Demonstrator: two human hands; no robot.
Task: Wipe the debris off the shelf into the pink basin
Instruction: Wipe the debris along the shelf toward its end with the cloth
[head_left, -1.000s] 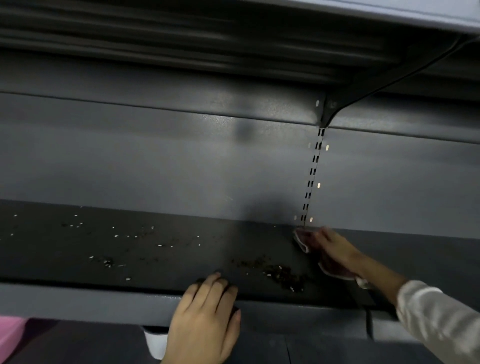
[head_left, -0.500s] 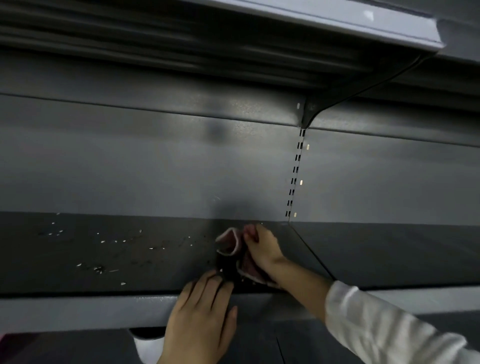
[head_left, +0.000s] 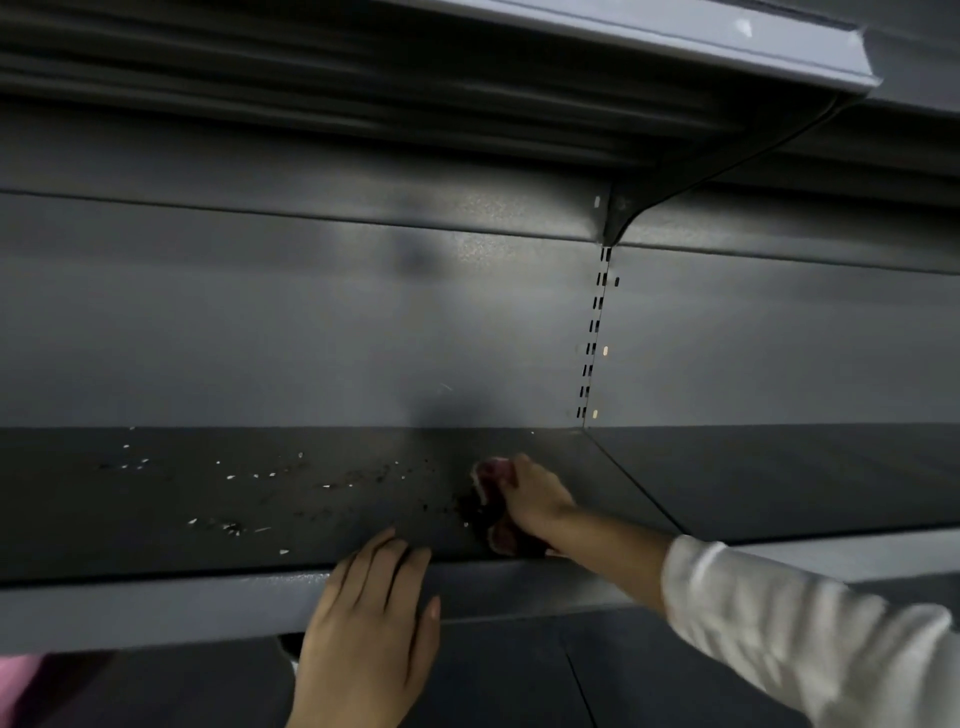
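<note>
the right hand (head_left: 535, 496) presses a crumpled pink cloth (head_left: 491, 475) flat onto the dark metal shelf (head_left: 156, 519) to push the scattered pale and dark debris (head_left: 249, 475) leftward, while the left hand (head_left: 371, 618), fingers spread and empty, braces on the shelf's front lip near the pink basin (head_left: 15, 686) waiting at the lower left corner.

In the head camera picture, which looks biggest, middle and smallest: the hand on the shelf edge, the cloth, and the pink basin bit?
1. Left hand, though it is nearest the camera, which enlarges it.
2. Pink basin, only a corner showing.
3. Cloth, mostly hidden under the right hand.
The basin corner and cloth look close in size.
</note>
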